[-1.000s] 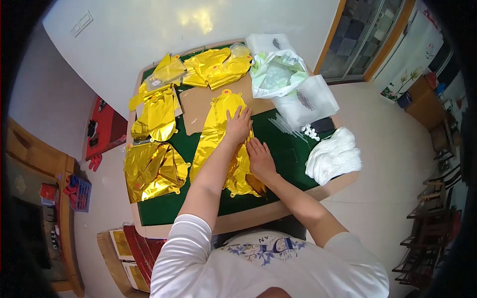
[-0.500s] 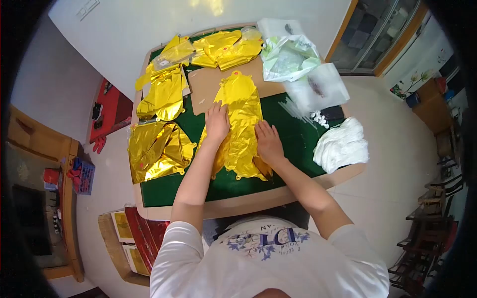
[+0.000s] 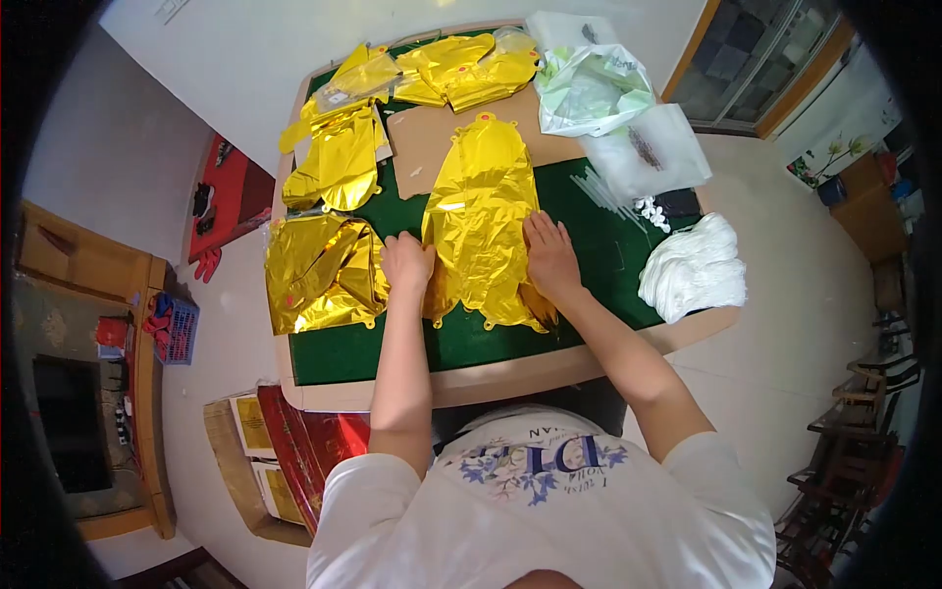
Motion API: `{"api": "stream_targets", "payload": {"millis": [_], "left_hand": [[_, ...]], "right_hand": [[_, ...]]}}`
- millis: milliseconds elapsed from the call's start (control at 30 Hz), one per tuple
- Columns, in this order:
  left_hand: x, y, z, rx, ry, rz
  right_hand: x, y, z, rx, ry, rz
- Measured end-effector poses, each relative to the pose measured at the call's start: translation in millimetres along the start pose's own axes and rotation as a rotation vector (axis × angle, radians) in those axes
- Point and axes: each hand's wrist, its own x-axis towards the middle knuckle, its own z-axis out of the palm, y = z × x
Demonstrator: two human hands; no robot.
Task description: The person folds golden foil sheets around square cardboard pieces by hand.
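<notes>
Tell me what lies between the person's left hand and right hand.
In the head view, a creased gold foil piece lies between the left hand and the right hand.

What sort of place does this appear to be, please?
Probably a room in a home, used for handwork: a brown wooden cabinet and a blue plastic basket suggest a home, and crinkled, shiny gold foil pieces suggest handwork.
</notes>
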Motion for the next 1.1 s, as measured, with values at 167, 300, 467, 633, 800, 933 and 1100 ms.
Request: {"api": "stream_targets", "payload": {"millis": [167, 300, 467, 633, 800, 933, 1100], "left_hand": [[-4, 6, 1, -0.051, 0.368, 0.18], [-8, 28, 1, -0.152, 0.013, 0.318], [-10, 43, 7, -0.074, -0.124, 0.22], [-10, 51, 12, -0.101, -0.1, 0.177], [-11, 54, 19, -0.125, -0.068, 0.201], [-15, 58, 21, -0.298, -0.025, 0.306], [-11, 55, 29, -1.026, -0.295, 0.171]], "right_hand": [[-1, 1, 2, -0.001, 0.028, -0.018], [-2, 1, 2, 0.004, 0.027, -0.018], [-1, 0, -1, 0.002, -0.004, 0.003], [-1, -1, -2, 0.011, -0.012, 0.017], [0, 0, 1, 0.009, -0.011, 0.02], [-2, 1, 6, 0.044, 0.099, -0.004], [-2, 2, 6, 0.035, 0.097, -0.008]]}}
